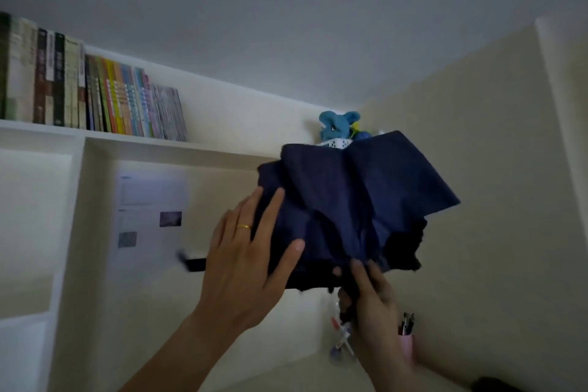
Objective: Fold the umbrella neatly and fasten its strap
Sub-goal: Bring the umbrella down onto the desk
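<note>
A dark navy umbrella (pixel 353 200) is held up in front of me, its canopy collapsed into loose, bunched folds that point up and to the right. My left hand (pixel 248 251), a gold ring on one finger, lies flat with spread fingers against the left side of the fabric. My right hand (pixel 369 299) grips the umbrella from below, fingers curled round its lower end where the handle is hidden. A dark strap-like piece (pixel 192 262) sticks out blurred to the left, behind my left hand.
A white wall shelf (pixel 133 137) carries a row of books (pixel 89 89) at upper left. A blue plush toy (pixel 339 126) sits behind the umbrella. Papers (pixel 149 216) hang on the wall. A pink pen cup (pixel 407 340) and a small clear container (pixel 342 340) stand below right.
</note>
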